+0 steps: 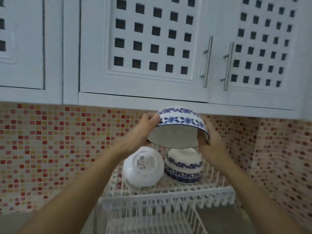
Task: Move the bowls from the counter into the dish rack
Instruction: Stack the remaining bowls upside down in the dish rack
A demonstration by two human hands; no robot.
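I hold a white bowl with blue flower bands (180,127) upside down and tilted, above the white wire dish rack (168,195). My left hand (143,129) grips its left rim and my right hand (211,142) grips its right rim. On the rack's upper tier, a plain white bowl (143,168) lies tipped on its side with its base facing me. To its right stands a stack of overturned blue-patterned bowls (184,168), directly under the held bowl.
White wall cabinets with lattice doors (152,39) and metal bar handles (208,61) hang close above the held bowl. A red and orange mosaic tile wall (50,149) runs behind the rack. The rack's lower tier (152,222) sits below.
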